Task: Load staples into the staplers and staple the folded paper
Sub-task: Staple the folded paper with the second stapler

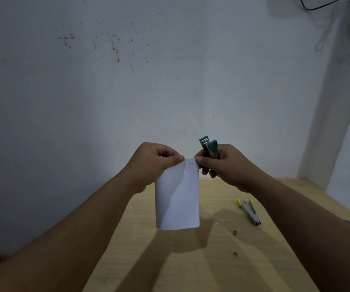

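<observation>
Nearest us, at 6 o'clock, the wooden table (191, 260) runs away from the bottom of the view; its left edge cuts diagonally from 7 o'clock up toward centre, and beyond that edge we see only dim floor. Our two bare forearms cross over it, from 8 and from 4 o'clock.

On the bare wood at 4 o'clock lie two small staple bits: one (235, 254) closer to us, another (235, 232) a little farther. Just beyond them, at about 3 to 4 o'clock, the yellow stapler (249, 211) lies on its side, arms spread, well apart from both hands. The stretch of table between the paper's shadow and that stapler is open wood.

Above the table, at centre, the folded paper (178, 197) hangs upright in the air, its lower edge free and off the surface. A short dark mark, seemingly a staple, sits near its top right corner. Our left hand (155, 163) pinches the top left edge between thumb and curled fingers. Our right hand (222, 163) wraps round the green stapler (208, 148), which stands tilted up, its tips slightly parted, just beside the paper's top right corner; the right thumb touches that corner.

Farthest, from 9 to 2 o'clock, a stained pale wall (127, 91) backs the scene; at 1 o'clock a black cable (317, 5) hangs.
</observation>
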